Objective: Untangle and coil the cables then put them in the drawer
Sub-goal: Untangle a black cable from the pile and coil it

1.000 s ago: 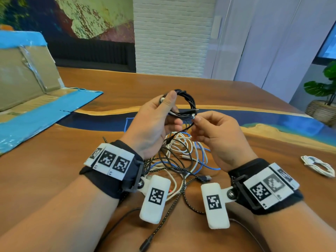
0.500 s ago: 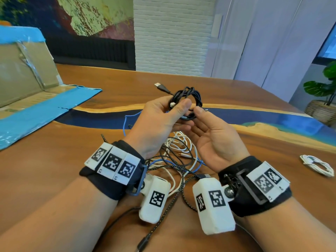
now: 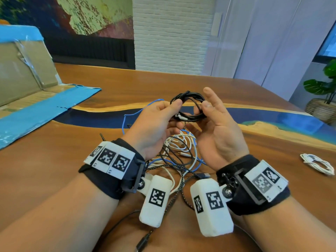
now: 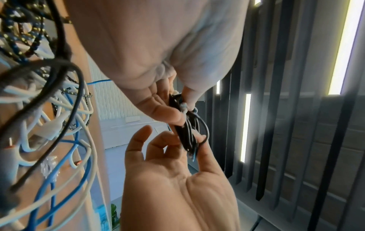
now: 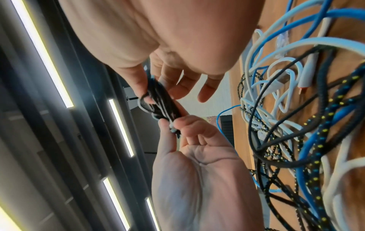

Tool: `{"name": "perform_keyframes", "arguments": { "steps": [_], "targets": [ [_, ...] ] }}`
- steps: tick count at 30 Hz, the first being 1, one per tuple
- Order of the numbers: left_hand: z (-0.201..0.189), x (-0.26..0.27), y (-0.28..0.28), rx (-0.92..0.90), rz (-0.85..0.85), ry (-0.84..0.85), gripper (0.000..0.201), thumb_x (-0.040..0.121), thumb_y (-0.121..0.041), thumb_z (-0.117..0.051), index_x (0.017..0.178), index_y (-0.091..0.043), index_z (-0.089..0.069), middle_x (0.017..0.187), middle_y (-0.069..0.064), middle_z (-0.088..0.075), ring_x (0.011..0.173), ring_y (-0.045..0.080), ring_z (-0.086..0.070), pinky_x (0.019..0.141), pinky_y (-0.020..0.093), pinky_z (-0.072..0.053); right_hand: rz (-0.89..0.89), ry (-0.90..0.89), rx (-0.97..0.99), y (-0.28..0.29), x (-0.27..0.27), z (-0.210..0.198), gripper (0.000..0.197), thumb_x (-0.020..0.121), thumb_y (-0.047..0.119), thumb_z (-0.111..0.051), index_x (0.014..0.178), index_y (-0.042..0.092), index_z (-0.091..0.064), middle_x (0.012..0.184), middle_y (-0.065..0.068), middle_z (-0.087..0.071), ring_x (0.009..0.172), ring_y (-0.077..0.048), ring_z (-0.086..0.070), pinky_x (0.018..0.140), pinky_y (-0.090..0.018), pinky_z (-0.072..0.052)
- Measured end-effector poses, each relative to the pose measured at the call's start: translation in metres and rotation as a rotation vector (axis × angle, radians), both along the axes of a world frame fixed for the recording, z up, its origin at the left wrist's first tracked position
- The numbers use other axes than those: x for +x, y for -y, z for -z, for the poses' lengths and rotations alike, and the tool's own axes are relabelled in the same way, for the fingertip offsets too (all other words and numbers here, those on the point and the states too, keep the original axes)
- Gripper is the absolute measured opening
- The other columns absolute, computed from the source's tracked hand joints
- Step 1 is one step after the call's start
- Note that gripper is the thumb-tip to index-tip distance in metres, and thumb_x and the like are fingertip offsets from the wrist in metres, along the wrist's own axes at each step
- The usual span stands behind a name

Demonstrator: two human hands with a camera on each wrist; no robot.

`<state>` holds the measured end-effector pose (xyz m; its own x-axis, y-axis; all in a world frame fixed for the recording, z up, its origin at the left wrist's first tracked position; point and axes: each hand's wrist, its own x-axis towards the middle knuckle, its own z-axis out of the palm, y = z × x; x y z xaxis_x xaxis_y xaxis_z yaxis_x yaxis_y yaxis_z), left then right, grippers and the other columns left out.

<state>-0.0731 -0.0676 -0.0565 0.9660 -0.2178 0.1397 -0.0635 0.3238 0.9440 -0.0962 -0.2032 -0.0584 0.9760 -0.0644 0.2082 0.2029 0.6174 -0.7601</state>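
I hold a small black cable coil (image 3: 189,96) above the table between both hands. My left hand (image 3: 175,113) pinches its left side, where a whitish plug end shows, between thumb and fingers. My right hand (image 3: 201,108) pinches the right side with thumb and middle fingers, the index finger sticking up straight. The left wrist view shows the coil (image 4: 189,134) edge-on between the two hands. In the right wrist view the coil (image 5: 162,100) is also edge-on. Under my wrists lies a tangle of white, blue, black and braided cables (image 3: 181,151) on the wooden table (image 3: 54,160).
An open cardboard box with blue tape (image 3: 27,70) stands at the back left, its flap flat on the table. A coiled white cable (image 3: 317,163) lies apart at the right. A potted plant (image 3: 325,99) stands beyond the table's right edge.
My right hand let go of the loose cable end, opened under the coil, and now pinches the coil's right side. The plug that stuck out half a second ago no longer shows.
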Motion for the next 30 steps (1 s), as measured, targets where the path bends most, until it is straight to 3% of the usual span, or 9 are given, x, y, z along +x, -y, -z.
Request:
{"name": "perform_keyframes", "arguments": {
  "steps": [3, 5, 7, 10, 15, 20, 23, 26, 30],
  "targets": [
    [0.002, -0.001, 0.004, 0.027, 0.001, 0.040, 0.015, 0.104, -0.018, -0.057, 0.092, -0.008, -0.057, 0.081, 0.013, -0.067, 0.052, 0.012, -0.059, 0.050, 0.019, -0.051, -0.012, 0.020, -0.057, 0.002, 0.001, -0.002, 0.038, 0.100, -0.002, -0.048, 0.132, 0.018, -0.052, 0.063, -0.005, -0.055, 0.060, -0.020, -0.055, 0.058, -0.035, -0.050],
    [0.002, -0.002, 0.002, 0.030, -0.016, 0.062, 0.014, 0.103, -0.015, -0.058, 0.090, -0.010, -0.056, 0.077, 0.012, -0.069, 0.053, 0.014, -0.060, 0.051, 0.020, -0.053, -0.052, 0.019, -0.105, 0.005, 0.001, -0.001, 0.047, 0.097, -0.007, -0.052, 0.135, 0.019, -0.048, 0.070, -0.005, -0.066, 0.068, -0.026, -0.061, 0.062, -0.038, -0.053],
    [0.001, -0.002, -0.001, 0.028, -0.025, 0.074, 0.014, 0.103, -0.014, -0.059, 0.090, -0.010, -0.055, 0.075, 0.011, -0.068, 0.054, 0.016, -0.062, 0.053, 0.022, -0.055, -0.086, 0.004, -0.153, 0.010, 0.001, 0.000, 0.060, 0.090, -0.009, -0.060, 0.139, 0.021, -0.045, 0.074, -0.003, -0.063, 0.076, -0.032, -0.060, 0.069, -0.042, -0.052],
    [0.000, -0.003, -0.002, 0.040, -0.006, 0.079, 0.011, 0.103, -0.015, -0.060, 0.095, -0.009, -0.055, 0.089, 0.022, -0.067, 0.058, 0.019, -0.062, 0.058, 0.023, -0.056, -0.105, -0.025, -0.210, 0.017, 0.003, 0.002, 0.067, 0.089, -0.018, -0.054, 0.141, 0.022, -0.044, 0.082, -0.007, -0.058, 0.069, -0.025, -0.061, 0.060, -0.035, -0.053],
    [-0.001, -0.004, -0.003, 0.047, -0.005, 0.048, 0.014, 0.103, -0.018, -0.060, 0.093, -0.008, -0.057, 0.087, 0.016, -0.067, 0.060, 0.020, -0.060, 0.056, 0.023, -0.054, -0.145, 0.014, -0.397, 0.024, 0.003, 0.006, 0.048, 0.089, -0.014, -0.056, 0.131, 0.009, -0.058, 0.090, -0.010, -0.061, 0.072, -0.023, -0.058, 0.056, -0.031, -0.045],
    [0.002, 0.001, -0.004, 0.080, -0.082, 0.020, 0.015, 0.102, -0.021, -0.062, 0.092, -0.011, -0.059, 0.076, 0.006, -0.066, 0.061, 0.019, -0.059, 0.053, 0.022, -0.052, -0.001, 0.084, -0.684, 0.021, 0.002, 0.008, 0.026, 0.091, -0.008, -0.067, 0.113, 0.005, -0.066, 0.083, -0.007, -0.063, 0.063, -0.025, -0.059, 0.059, -0.032, -0.057],
    [-0.001, -0.002, -0.004, 0.064, -0.014, 0.017, 0.014, 0.100, -0.020, -0.065, 0.105, -0.008, -0.062, 0.083, 0.006, -0.067, 0.066, 0.020, -0.063, 0.057, 0.024, -0.055, 0.027, 0.062, -0.655, 0.023, 0.003, 0.008, 0.018, 0.090, -0.007, -0.068, 0.104, 0.003, -0.067, 0.081, -0.011, -0.066, 0.061, -0.026, -0.060, 0.059, -0.032, -0.058],
    [-0.002, -0.008, -0.003, 0.131, 0.049, 0.099, 0.028, 0.086, -0.011, -0.077, 0.111, -0.009, -0.066, 0.092, 0.003, -0.071, 0.078, 0.016, -0.071, 0.071, 0.028, -0.059, -0.014, 0.018, -0.509, 0.022, 0.002, 0.007, 0.010, 0.089, -0.007, -0.067, 0.091, 0.002, -0.065, 0.075, -0.016, -0.062, 0.058, -0.022, -0.056, 0.053, -0.028, -0.054],
    [-0.001, -0.005, -0.002, 0.103, -0.021, 0.093, 0.045, 0.082, 0.006, -0.078, 0.123, -0.003, -0.062, 0.121, 0.028, -0.063, 0.093, 0.027, -0.073, 0.084, 0.035, -0.063, -0.054, -0.062, -0.294, 0.020, 0.002, 0.006, 0.013, 0.090, -0.008, -0.062, 0.086, 0.004, -0.061, 0.070, -0.013, -0.058, 0.056, -0.019, -0.056, 0.053, -0.026, -0.055]
  ]
}}
